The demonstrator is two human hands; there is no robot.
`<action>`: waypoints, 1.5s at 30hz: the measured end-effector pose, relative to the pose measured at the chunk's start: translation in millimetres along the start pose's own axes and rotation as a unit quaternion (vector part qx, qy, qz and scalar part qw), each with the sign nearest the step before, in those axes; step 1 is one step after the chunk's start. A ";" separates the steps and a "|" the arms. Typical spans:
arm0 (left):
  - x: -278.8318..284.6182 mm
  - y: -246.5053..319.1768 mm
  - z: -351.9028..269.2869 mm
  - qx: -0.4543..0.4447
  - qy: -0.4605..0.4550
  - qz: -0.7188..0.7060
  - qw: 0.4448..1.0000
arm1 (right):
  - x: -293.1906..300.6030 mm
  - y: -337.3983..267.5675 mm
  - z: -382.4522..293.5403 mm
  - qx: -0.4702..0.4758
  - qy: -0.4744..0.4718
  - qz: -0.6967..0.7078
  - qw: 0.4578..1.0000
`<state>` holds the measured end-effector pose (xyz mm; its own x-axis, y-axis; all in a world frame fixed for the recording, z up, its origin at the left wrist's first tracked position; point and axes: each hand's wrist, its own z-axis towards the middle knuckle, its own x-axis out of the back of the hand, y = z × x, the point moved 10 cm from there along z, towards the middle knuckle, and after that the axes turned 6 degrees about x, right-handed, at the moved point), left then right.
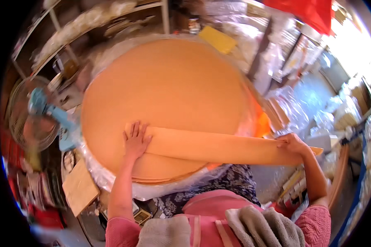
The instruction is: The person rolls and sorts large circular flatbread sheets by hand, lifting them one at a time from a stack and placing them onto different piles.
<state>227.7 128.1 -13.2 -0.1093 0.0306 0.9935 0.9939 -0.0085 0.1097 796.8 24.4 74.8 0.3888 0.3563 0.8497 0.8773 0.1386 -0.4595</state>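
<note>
A broad stack of thin orange sheets [164, 86] with a rounded outline lies before me; its material cannot be told. Across its near part runs a long orange strip [216, 146], which looks like a sheet rolled or folded flat. My left hand [137, 140] lies flat with its fingers spread, pressing on the strip's left end and the stack. My right hand [292, 143] grips the strip near its right end, out past the stack's edge. Several layered sheet edges [160, 180] show at the near side. Clear plastic sheeting [142, 190] lies under the stack.
At the left stands a blue fan [38, 102], close to the stack. A yellow block [218, 40] sits at the far right edge. Shelves [89, 29] line the back. Plastic bags [290, 105] and cardboard pieces [276, 114] crowd the right. A square board [80, 186] lies near left.
</note>
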 end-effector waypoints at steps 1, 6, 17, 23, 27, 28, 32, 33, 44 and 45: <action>-11.6 24.0 10.0 -0.019 -0.023 -0.019 0.999 | 6.8 12.0 -30.5 -0.017 0.031 -0.008 0.999; -62.0 -49.0 34.8 0.002 0.134 -0.148 0.980 | 45.0 44.6 -171.1 -0.038 0.217 0.036 0.975; -46.1 -17.9 30.2 0.009 0.071 -0.071 0.995 | -5.7 105.3 -598.9 -0.377 0.617 0.051 0.689; -45.8 -22.3 30.4 0.019 0.073 -0.071 0.995 | -20.1 188.4 -683.5 -0.458 0.601 -0.034 0.654; -44.9 -20.1 27.3 0.015 0.077 -0.070 0.994 | -43.2 229.1 -694.5 -0.478 0.574 0.125 0.653; -41.8 -16.1 26.3 0.016 0.077 -0.071 0.994 | -52.1 235.2 -701.7 -0.474 0.582 0.152 0.644; -34.4 -14.8 22.4 0.026 0.066 -0.056 0.996 | -84.9 264.5 -717.2 -0.445 0.606 0.255 0.609; -32.1 -18.1 20.8 0.027 0.067 -0.052 0.996 | -90.3 273.0 -716.9 -0.442 0.605 0.260 0.609; -26.9 -23.3 16.7 0.030 0.073 -0.047 0.996 | -119.8 315.7 -734.4 -0.443 0.581 0.263 0.630; -24.2 -25.2 14.3 0.031 0.076 -0.045 0.996 | -119.8 316.4 -729.8 -0.463 0.572 0.260 0.625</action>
<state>205.5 141.9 -40.5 -0.1940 -0.1228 0.9733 0.9782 0.0500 0.2013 1233.2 -648.9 16.5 0.1709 -0.8372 0.5194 0.1292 -0.5036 -0.8542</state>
